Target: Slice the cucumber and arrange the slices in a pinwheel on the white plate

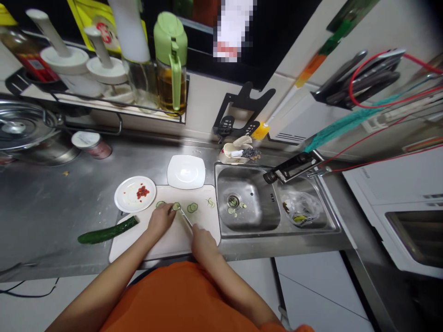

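My right hand (205, 244) is closed round the handle of a knife (186, 217), its blade angled up and left over a white cutting board (166, 246). At the tip of the blade, the fingers of my left hand (161, 220) are pressed together at the edge of a cucumber slice (176, 206). Flat on the board to the right lie overlapping cucumber slices (192, 208). Thin curved cucumber strips (210, 202) rest near the board's right edge. A long piece of cucumber (108, 232) with a cut end extends over the board's left edge onto the counter.
Behind the board stand a square white plate (186, 171) and a round plate (126, 203) with chopped red bits. The steel sink (252, 212) on the right holds scraps near its drain. A condiment rack (138, 110) carries bottles. The faucet (287, 170) overhangs the sink.
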`<action>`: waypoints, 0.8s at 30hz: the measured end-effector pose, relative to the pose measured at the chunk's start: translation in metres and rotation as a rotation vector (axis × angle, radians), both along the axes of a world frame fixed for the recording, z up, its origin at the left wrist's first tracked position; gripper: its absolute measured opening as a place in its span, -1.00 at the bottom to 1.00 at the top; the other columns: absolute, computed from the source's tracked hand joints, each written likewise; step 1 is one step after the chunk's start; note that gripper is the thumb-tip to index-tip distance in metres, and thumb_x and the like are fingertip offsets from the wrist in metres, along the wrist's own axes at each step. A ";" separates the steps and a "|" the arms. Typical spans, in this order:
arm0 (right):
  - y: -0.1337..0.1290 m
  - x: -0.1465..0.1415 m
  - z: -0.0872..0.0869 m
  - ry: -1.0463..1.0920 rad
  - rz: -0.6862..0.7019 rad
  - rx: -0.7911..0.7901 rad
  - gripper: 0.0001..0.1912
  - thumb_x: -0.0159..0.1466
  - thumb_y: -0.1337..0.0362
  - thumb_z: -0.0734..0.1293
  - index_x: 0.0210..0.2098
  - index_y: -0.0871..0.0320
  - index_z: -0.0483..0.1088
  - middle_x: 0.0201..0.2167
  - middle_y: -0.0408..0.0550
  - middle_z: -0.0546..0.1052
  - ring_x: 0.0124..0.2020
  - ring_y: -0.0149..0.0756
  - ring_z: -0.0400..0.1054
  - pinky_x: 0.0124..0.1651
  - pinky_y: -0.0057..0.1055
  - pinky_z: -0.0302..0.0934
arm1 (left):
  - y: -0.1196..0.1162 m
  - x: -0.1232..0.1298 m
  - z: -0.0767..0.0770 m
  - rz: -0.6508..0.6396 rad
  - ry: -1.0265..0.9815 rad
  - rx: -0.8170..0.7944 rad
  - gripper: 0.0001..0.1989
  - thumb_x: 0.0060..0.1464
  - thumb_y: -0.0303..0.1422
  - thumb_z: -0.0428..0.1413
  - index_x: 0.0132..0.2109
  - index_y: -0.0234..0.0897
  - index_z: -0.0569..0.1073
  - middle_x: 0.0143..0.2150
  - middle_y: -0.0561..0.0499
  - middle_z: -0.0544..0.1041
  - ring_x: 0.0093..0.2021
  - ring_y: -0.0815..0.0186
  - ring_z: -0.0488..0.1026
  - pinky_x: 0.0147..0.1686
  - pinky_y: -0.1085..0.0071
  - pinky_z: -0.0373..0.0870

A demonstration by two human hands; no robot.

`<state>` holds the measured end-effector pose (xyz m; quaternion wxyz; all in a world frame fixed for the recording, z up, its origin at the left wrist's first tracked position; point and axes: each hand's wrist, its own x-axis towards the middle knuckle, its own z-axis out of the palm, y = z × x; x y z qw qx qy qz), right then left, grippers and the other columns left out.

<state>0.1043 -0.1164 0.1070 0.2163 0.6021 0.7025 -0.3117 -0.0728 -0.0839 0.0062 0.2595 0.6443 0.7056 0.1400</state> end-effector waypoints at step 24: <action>0.003 -0.011 -0.011 0.029 -0.021 0.013 -0.66 0.29 0.53 0.06 -0.01 0.23 0.28 -0.24 0.13 0.52 -0.05 -0.18 0.42 -0.11 -0.38 0.26 | 0.000 0.003 0.000 0.042 -0.014 0.009 -0.72 0.09 -0.30 0.01 -0.13 -0.30 0.52 -0.24 -0.12 0.53 -0.18 0.19 0.42 -0.14 0.34 0.31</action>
